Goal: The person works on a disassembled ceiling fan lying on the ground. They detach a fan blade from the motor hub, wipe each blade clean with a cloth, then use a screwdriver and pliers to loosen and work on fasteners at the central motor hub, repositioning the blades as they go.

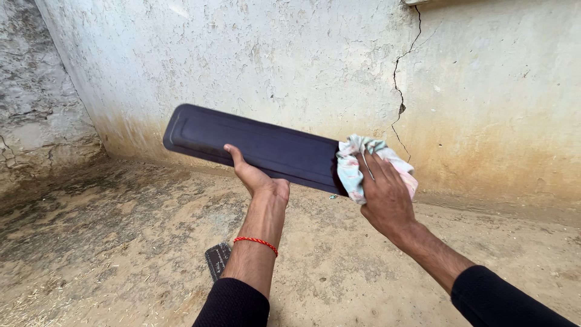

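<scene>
Panel point(254, 145): long, dark, held up in the air before the cracked wall point(484, 91), slanting down to your right.
Left hand point(257, 178): your fingers grasp its lower edge (thumb on the face).
Right hand point(384, 194): presses a pale cloth point(351, 163) flat on the right end, fingers spread.
Floor point(121, 242): dirt, below.
</scene>
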Motion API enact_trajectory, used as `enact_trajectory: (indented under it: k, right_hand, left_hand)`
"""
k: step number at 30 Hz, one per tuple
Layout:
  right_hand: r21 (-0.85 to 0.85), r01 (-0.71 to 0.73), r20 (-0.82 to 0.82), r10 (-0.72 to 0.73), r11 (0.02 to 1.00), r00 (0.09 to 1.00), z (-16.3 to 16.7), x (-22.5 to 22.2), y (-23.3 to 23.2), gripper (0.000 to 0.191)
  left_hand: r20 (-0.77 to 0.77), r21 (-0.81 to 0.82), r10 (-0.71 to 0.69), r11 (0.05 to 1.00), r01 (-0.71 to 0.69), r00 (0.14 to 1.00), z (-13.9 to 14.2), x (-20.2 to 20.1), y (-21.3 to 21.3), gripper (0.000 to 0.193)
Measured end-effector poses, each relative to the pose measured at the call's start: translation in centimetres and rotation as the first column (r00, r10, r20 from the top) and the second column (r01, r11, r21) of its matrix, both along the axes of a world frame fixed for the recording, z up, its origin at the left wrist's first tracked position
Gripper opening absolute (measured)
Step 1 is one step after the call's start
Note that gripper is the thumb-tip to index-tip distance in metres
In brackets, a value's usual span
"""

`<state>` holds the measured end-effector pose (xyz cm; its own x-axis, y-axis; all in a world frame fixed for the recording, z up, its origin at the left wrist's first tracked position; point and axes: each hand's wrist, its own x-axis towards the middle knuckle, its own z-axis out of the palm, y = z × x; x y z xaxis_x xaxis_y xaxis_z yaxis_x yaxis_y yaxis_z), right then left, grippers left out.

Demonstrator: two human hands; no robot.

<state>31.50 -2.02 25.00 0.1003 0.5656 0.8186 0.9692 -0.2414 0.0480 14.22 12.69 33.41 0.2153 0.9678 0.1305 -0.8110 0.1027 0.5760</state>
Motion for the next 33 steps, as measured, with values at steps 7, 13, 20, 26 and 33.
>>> enact_trajectory:
  k: [7, 13, 20, 26, 33]
  right_hand:
    - [0.035, -0.128, 0.065, 0.125, 0.991, 0.990, -1.0, -0.4, -0.7, 0.076]
    - [0.003, -0.230, 0.159, 0.227, 0.973, 0.961, 0.0, -3.7, 0.4, 0.076]
    - [-0.128, -0.250, 0.114, 0.264, 0.960, 0.958, 2.6, -7.1, 0.6, 0.091]
    - [-0.061, -0.252, 0.006, 0.253, 0.966, 0.968, 4.2, -7.0, -0.2, 0.115]
    - [-0.024, -0.405, 0.006, 0.405, 0.914, 0.914, 4.7, -5.3, -0.8, 0.098]
  left_hand:
    - [-0.051, -0.175, 0.011, 0.984, -0.020, 0.999, -0.6, -1.0, -0.3, 0.104]
    - [-0.030, -0.094, -0.061, 0.994, 0.058, 0.998, -0.8, 1.0, -2.1, 0.104]
    - [-0.046, 0.118, -0.459, 0.879, 0.461, 0.887, -1.9, 3.3, -4.5, 0.098]
    - [-0.100, 0.204, -0.385, 0.894, 0.398, 0.917, -2.7, 4.8, -5.3, 0.104]
    - [-0.103, 0.328, -0.418, 0.843, 0.427, 0.903, -2.9, 5.9, -4.7, 0.067]
